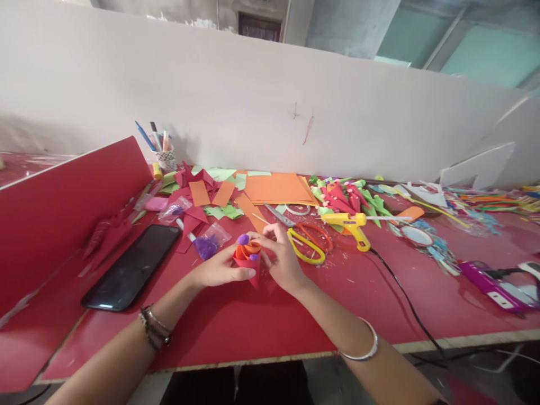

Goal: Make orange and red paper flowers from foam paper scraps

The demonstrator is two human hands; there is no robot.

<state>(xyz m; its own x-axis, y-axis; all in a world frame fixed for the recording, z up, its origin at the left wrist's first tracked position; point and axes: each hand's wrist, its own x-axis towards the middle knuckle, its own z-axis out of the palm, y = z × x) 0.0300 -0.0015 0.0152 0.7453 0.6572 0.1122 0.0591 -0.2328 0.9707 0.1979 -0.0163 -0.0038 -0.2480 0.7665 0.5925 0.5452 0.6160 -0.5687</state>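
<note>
My left hand (221,266) is closed around a small paper flower (247,262), a red paper cone with a rolled orange centre. Two purple balls sit on the flower, one at its top and one at its front rim. Close against its right side, my right hand (281,257) has its fingers bent and pinched together. A thin pale stick (259,218) pokes out from between those fingers; its lower end is hidden. Just beyond my right hand lie scissors with yellow handles (310,250) and a pair with orange handles (323,233).
A black phone (133,267) lies left, near a bag of purple clay (206,245). Paper pieces (200,193), orange sheets (278,188) and finished-looking red flowers (343,197) line the back. A yellow glue gun (353,223) trails its cable right, towards a purple power strip (493,287).
</note>
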